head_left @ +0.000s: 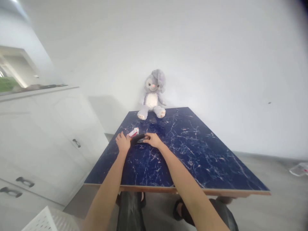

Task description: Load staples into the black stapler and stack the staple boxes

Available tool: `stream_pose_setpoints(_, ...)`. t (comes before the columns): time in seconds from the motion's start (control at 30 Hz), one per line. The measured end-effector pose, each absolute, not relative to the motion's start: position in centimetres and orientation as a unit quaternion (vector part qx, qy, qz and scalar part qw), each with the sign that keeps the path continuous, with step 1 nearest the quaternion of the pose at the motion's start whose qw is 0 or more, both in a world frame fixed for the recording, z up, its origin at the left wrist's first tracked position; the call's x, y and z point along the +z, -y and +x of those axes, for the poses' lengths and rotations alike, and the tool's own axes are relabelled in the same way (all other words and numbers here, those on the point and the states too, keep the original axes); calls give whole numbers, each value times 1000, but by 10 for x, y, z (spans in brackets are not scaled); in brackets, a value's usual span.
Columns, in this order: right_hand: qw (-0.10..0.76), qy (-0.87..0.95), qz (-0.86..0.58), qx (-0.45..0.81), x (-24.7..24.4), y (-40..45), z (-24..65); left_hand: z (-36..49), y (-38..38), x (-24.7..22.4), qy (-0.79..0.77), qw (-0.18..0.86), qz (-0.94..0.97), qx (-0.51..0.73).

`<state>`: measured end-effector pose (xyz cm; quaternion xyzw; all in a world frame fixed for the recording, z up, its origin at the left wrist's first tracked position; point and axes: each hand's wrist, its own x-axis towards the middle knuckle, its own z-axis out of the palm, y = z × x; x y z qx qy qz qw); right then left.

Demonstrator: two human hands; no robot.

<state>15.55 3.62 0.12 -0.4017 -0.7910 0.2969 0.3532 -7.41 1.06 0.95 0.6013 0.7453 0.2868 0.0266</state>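
A black stapler point(137, 138), with a silvery metal strip showing along its near side, lies between my hands over the left part of the blue marbled table point(192, 150). My left hand point(123, 141) is closed around its left end. On the other end, the fingers of my right hand point(153, 140) pinch it; their tips are partly hidden. Just behind the stapler, close to my left fingers, is a small red and white box point(133, 132). Its printing is too small to read.
A grey plush toy point(152, 99) sits at the table's far edge against the wall. White cabinets point(48, 134) with dark handles stand to the left. A white perforated basket point(49, 221) is at the lower left, and a clear plastic item point(299, 169) lies at the far right.
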Motion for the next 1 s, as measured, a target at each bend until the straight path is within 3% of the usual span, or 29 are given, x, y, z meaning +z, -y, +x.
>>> stream_pose_setpoints(0.13,355,792,-418,269,-2,-40,160,-66,10,4,-699,-76,627,336)
stream_pose_setpoints(0.53,348,771,-497,194,-10,-47,177,-59,14,-7,-616,-164,716,285)
stream_pose_setpoints(1.0,344,815,-435,168,-14,-49,220,-63,9,-14,-623,-160,719,261)
